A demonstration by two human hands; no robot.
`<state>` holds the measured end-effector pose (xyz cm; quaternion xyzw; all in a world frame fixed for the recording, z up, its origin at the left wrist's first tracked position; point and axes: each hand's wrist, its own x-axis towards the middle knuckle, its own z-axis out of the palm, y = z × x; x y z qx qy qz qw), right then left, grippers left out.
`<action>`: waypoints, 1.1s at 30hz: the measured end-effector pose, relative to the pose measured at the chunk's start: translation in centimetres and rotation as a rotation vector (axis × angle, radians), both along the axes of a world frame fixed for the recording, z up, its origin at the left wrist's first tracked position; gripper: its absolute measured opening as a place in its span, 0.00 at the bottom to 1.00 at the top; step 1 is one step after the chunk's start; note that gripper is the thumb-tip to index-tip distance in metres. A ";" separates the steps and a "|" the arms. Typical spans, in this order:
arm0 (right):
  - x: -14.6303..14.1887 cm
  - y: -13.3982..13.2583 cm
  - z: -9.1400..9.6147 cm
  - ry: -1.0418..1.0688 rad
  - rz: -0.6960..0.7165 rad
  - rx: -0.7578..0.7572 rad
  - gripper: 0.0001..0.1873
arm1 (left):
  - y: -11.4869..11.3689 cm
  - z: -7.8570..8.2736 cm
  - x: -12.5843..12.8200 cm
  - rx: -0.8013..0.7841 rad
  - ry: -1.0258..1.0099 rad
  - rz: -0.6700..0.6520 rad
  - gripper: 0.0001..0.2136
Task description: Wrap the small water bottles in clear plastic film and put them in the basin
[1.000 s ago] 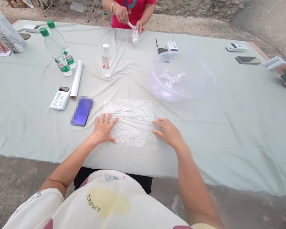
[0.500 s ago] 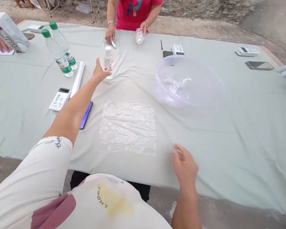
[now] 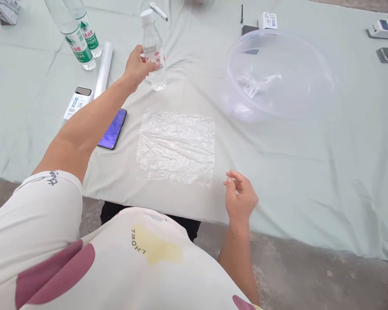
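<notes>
My left hand (image 3: 139,66) is wrapped round the label of a small clear water bottle (image 3: 157,77) with a white cap. The bottle is nearly upright; whether its base touches the cloth I cannot tell. A thin, wrinkled sheet of clear plastic film (image 3: 176,146) lies flat in front of me. To the right of that film, over the table's near edge, my right hand (image 3: 241,196) holds nothing, its fingers loosely curled and the thumb apart from them.
A large clear plastic basin (image 3: 281,116) with crumpled film inside stands right of centre. Two green-labelled bottles (image 3: 80,51), a white roll (image 3: 103,71), a white device (image 3: 78,103) and a phone (image 3: 114,129) are at left. Behind the small bottle lies a white pen-like object (image 3: 158,11).
My left hand has gone from reaching beside the small bottle to closing round it. My view has tipped downward, and the person across the table is almost out of frame.
</notes>
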<state>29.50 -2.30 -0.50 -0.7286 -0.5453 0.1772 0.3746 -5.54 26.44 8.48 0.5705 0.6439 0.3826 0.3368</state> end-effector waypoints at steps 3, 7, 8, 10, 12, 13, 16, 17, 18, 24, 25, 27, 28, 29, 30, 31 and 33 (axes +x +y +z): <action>-3.4 2.5 1.9 0.062 0.143 0.072 0.18 | -6.3 1.5 0.7 -0.133 -0.101 -0.165 0.16; -9.4 5.0 4.7 0.152 0.379 0.006 0.29 | -14.8 1.3 2.3 -0.284 -0.192 -0.368 0.20; -10.8 5.4 5.2 0.147 0.427 -0.034 0.34 | -16.4 0.9 2.6 -0.323 -0.203 -0.389 0.21; -13.3 5.9 5.8 0.111 0.490 -0.114 0.42 | -18.6 0.0 2.8 -0.363 -0.208 -0.378 0.20; -15.1 6.3 5.9 0.073 0.511 -0.169 0.44 | -19.9 -0.9 2.5 -0.365 -0.209 -0.328 0.20; -15.8 6.6 5.8 0.066 0.512 -0.184 0.43 | -20.3 -1.3 2.2 -0.356 -0.220 -0.310 0.20; -17.0 7.6 5.2 0.114 0.510 -0.245 0.35 | -21.2 -2.2 0.7 -0.330 -0.298 -0.260 0.23; -17.3 8.0 5.0 0.142 0.504 -0.270 0.32 | -21.6 -2.6 0.2 -0.313 -0.303 -0.211 0.23; -17.5 8.3 4.8 0.166 0.494 -0.297 0.30 | -22.0 -3.0 -0.4 -0.293 -0.272 -0.141 0.22; -18.7 9.4 3.5 0.159 0.435 -0.407 0.29 | -25.8 -5.9 -1.1 -0.297 0.409 0.104 0.10; -18.8 9.4 3.3 0.146 0.439 -0.417 0.29 | -26.3 -6.2 -0.8 -0.324 0.495 0.075 0.11; -19.1 9.4 3.1 0.111 0.450 -0.428 0.30 | -27.1 -6.6 0.1 -0.356 0.631 0.016 0.13; -19.3 9.4 3.0 0.089 0.455 -0.430 0.32 | -27.4 -6.7 0.5 -0.361 0.682 -0.009 0.14; -19.4 9.4 2.9 0.067 0.462 -0.428 0.33 | -27.6 -6.7 0.9 -0.365 0.720 -0.029 0.15; -19.5 9.4 2.8 0.047 0.472 -0.421 0.35 | -27.7 -6.7 1.3 -0.372 0.744 -0.044 0.15; -19.6 9.3 2.7 0.030 0.484 -0.412 0.36 | -27.8 -6.7 1.5 -0.380 0.757 -0.054 0.14; -19.7 9.2 2.6 -0.002 0.503 -0.407 0.38 | -27.9 -6.8 1.8 -0.388 0.757 -0.074 0.11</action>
